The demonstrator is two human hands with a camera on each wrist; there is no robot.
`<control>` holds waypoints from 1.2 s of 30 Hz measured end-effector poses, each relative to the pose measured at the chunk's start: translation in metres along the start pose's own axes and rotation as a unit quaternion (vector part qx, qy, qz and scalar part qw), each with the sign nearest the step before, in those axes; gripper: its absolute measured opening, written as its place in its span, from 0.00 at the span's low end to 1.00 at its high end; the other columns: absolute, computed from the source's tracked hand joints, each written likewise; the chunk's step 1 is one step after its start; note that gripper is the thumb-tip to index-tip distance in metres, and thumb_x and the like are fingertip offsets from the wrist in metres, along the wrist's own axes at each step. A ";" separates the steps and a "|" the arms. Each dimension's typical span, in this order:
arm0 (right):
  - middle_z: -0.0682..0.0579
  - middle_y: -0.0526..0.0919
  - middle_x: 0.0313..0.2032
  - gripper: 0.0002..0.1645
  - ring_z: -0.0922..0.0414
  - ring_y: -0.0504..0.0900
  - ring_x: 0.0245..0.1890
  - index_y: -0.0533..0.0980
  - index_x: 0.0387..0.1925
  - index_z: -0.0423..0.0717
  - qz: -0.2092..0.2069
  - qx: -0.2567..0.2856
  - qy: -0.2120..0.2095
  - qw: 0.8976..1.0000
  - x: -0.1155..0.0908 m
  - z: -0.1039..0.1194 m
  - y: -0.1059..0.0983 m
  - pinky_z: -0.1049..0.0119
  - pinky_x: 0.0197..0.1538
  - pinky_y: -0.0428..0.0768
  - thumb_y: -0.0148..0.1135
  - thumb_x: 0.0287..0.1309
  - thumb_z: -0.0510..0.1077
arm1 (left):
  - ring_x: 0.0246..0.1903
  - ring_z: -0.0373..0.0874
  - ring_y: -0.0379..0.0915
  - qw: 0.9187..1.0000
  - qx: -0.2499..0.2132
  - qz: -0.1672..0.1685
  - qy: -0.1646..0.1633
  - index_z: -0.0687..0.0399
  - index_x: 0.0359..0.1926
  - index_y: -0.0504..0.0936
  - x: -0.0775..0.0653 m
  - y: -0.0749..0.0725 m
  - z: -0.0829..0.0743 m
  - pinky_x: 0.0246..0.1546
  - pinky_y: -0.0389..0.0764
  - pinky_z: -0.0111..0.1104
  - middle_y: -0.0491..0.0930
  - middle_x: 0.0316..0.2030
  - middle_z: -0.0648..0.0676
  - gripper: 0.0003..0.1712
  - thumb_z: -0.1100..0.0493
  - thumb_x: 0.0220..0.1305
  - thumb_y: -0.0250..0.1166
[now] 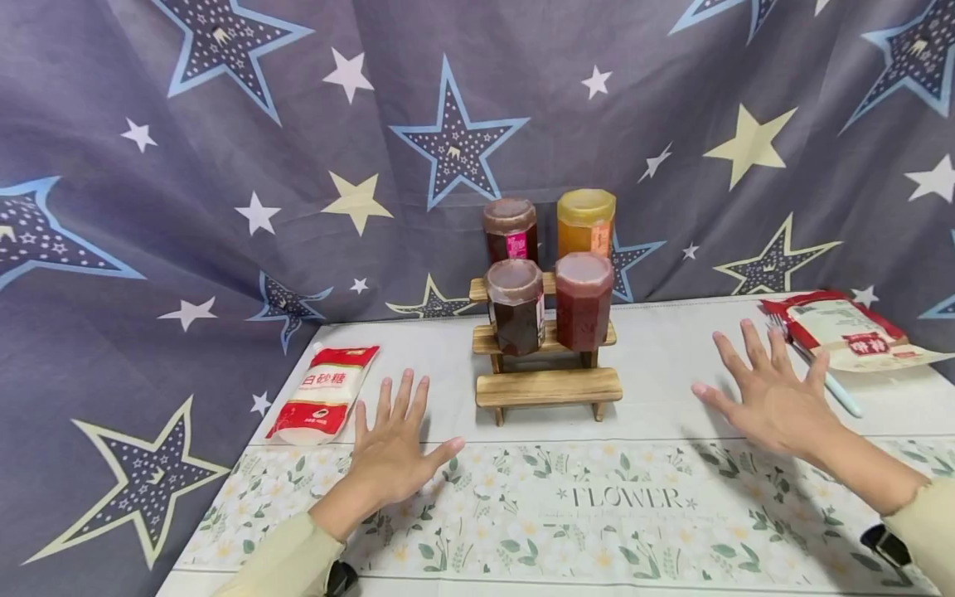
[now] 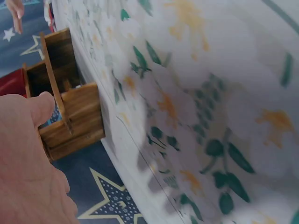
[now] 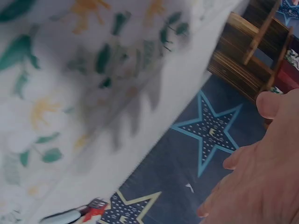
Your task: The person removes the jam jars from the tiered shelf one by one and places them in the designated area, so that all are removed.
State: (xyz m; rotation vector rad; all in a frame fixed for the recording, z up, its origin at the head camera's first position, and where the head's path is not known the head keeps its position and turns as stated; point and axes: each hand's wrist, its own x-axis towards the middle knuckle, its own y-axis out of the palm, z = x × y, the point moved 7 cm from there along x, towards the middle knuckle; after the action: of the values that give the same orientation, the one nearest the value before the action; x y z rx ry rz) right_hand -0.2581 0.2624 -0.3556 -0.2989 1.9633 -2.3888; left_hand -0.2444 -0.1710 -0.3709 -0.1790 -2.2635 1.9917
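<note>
My left hand hovers over the floral tablecloth with fingers spread and nothing in it, nearest to a red and white sugar bag. On the other side my right hand is likewise spread and holds nothing. Just beyond it lie a fork with a pale handle and a red and white food packet. Between the hands stands a stepped wooden rack. A dark jar and a red jar sit on its middle step; behind them are a brown-lidded jar and a yellow jar.
A white tablecloth with a floral band reading FLOWER covers the table. Behind it hangs a grey-blue curtain printed with stars. The rack's lowest step bears no jar.
</note>
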 end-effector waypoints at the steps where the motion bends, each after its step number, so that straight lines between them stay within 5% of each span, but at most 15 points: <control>1: 0.33 0.27 0.72 0.51 0.30 0.23 0.68 0.39 0.76 0.45 -0.003 -0.002 -0.001 1.000 0.002 0.001 -0.003 0.26 0.51 0.14 0.39 0.67 0.71 | 0.72 0.55 0.16 1.000 0.000 -0.002 0.002 0.45 0.76 0.32 0.001 -0.001 -0.002 0.65 0.21 0.60 0.25 0.75 0.51 0.57 0.21 0.59 0.46; 6: 0.33 0.29 0.72 0.53 0.29 0.33 0.69 0.37 0.76 0.46 -0.031 0.013 -0.003 0.999 0.008 0.005 -0.015 0.23 0.54 0.21 0.42 0.66 0.71 | 0.72 0.54 0.17 1.000 -0.014 -0.004 0.006 0.47 0.76 0.34 0.004 -0.002 -0.012 0.66 0.23 0.59 0.26 0.75 0.53 0.58 0.22 0.59 0.46; 13: 0.26 0.35 0.71 0.57 0.23 0.52 0.63 0.30 0.75 0.44 -0.055 0.045 0.008 0.997 0.015 0.010 -0.029 0.23 0.54 0.49 0.46 0.65 0.70 | 0.74 0.54 0.24 0.997 -0.075 -0.020 0.012 0.51 0.76 0.37 0.007 -0.003 -0.021 0.67 0.28 0.58 0.33 0.75 0.56 0.58 0.25 0.60 0.51; 24: 0.26 0.35 0.71 0.57 0.21 0.44 0.64 0.35 0.75 0.44 -0.077 0.077 0.014 0.994 0.023 0.016 -0.041 0.23 0.51 0.49 0.50 0.63 0.70 | 0.71 0.56 0.47 0.983 -0.170 -0.077 -0.007 0.58 0.74 0.53 0.015 -0.004 -0.034 0.67 0.46 0.53 0.55 0.72 0.60 0.55 0.32 0.57 0.63; 30: 0.24 0.39 0.69 0.57 0.23 0.39 0.66 0.38 0.74 0.36 -0.058 0.141 0.010 0.988 0.031 0.017 -0.044 0.23 0.57 0.42 0.53 0.64 0.66 | 0.67 0.58 0.55 0.958 -0.274 -0.070 -0.037 0.57 0.73 0.55 0.025 0.003 -0.034 0.64 0.60 0.53 0.59 0.69 0.62 0.53 0.37 0.56 0.68; 36: 0.25 0.43 0.69 0.54 0.26 0.40 0.68 0.41 0.74 0.33 -0.063 0.191 -0.001 0.980 0.036 0.021 -0.054 0.27 0.61 0.43 0.54 0.65 0.62 | 0.61 0.59 0.66 0.919 -0.387 -0.064 -0.035 0.55 0.72 0.58 0.038 0.011 -0.037 0.57 0.71 0.50 0.67 0.64 0.64 0.47 0.46 0.58 0.71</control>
State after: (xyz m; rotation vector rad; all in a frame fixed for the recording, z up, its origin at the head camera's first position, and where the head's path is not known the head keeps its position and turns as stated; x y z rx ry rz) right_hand -0.2845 0.2481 -0.2945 -0.4161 1.4762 -2.7703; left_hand -0.2754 -0.1267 -0.3771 -0.0207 -2.8900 0.9547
